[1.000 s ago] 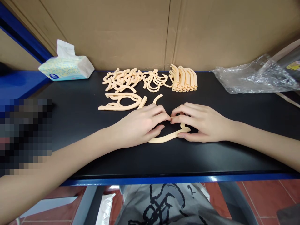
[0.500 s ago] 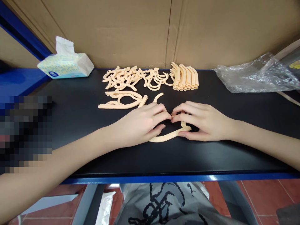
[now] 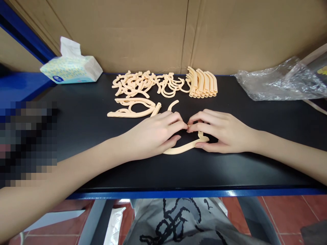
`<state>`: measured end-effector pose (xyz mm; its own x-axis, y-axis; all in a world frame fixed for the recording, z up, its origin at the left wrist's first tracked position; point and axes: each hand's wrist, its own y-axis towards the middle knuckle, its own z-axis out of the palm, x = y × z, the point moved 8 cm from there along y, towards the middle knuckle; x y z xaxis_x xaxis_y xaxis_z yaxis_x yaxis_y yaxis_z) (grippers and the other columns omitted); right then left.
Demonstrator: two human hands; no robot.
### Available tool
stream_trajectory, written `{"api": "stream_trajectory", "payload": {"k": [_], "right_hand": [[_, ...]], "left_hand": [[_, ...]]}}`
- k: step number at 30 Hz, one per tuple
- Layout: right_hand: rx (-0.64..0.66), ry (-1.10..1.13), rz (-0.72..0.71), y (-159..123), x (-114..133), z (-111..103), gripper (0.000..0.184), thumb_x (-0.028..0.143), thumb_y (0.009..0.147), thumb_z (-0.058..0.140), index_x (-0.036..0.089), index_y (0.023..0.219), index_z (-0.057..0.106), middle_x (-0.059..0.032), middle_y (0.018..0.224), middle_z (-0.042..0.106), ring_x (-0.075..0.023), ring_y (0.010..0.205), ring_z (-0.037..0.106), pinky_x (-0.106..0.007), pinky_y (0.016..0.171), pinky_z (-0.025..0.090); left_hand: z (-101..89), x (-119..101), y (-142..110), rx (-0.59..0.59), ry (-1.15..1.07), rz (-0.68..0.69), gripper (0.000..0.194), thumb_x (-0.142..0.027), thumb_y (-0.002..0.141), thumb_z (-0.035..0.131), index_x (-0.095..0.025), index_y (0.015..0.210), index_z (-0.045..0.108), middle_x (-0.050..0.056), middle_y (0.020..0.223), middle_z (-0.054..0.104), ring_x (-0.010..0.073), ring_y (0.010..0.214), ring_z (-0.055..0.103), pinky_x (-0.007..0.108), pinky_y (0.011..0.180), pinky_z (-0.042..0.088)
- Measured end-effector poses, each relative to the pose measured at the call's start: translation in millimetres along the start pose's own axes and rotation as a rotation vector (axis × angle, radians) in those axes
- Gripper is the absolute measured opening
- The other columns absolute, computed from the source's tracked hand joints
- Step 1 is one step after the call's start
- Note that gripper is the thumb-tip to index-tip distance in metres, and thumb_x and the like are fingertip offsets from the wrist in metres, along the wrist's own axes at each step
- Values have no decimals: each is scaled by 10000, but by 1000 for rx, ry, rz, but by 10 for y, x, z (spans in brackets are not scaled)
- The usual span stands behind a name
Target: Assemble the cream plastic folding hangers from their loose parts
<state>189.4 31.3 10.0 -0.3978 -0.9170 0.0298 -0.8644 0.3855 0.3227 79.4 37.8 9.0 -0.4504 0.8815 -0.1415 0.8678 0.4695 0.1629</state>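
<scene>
- The hands seem to be working on a cream curved piece right now. It is on the black table, in front of the fingers.
- The left hand is half closed, with bent fingers. Its fingertips hide what they touch, so I can't tell if it grips anything.
- The right hand is half open and bent too. Its thumb touches the curved piece near its end. I can't tell how tight its hold is.
- The fingertips of both hands meet, and a tiny bit of cream shows between them.
- I think the next move calls for slow, careful fingers and a steady curved piece, because it could slip or twist.
- A folded cream piece lies near the left hand. The messy pile and neat stack are farther back.
</scene>
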Motion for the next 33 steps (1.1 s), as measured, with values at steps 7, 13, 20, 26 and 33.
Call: {"api": "stream_trajectory", "payload": {"k": [7,13,20,26,33], "right_hand": [[-1,0,-3,0,3,-4,325,419,949,504,142,1082,608,-109,1075,616,-190,846,526,-321,724,469],[-1,1,2,-3,-7,5,333,426,944,512,143,1093,605,-110,1086,615,-193,857,529,-325,730,473],[5,0,7,-4,-10,9,338,433,943,514,143,1090,608,-110,1082,616,-193,852,527,-326,726,472],[6,-4,10,-5,-12,7,335,431,944,513,144,1090,607,-108,1084,617,-189,847,527,-323,723,474],[0,-6,9,1,-5,2,328,431,946,506,149,1085,601,-107,1080,620,-187,848,533,-324,725,481]], "left_hand": [[-4,-12,-13,-2,18,6,246,-217,979,458,-151,1191,563,68,1141,570,197,981,540,316,847,430],[-6,-10,-15,-6,30,10,250,-224,978,466,-144,1193,564,65,1139,567,200,988,537,320,851,428],[-1,-18,-10,-4,48,13,244,-207,968,477,-139,1185,569,70,1149,568,204,995,538,320,846,429],[-7,-22,-8,-1,59,11,243,-212,972,473,-132,1178,576,77,1149,573,212,996,544,329,840,436],[-7,-29,-3,6,69,8,257,-224,976,471,-128,1189,578,85,1148,573,215,1000,548,336,844,443]]}}
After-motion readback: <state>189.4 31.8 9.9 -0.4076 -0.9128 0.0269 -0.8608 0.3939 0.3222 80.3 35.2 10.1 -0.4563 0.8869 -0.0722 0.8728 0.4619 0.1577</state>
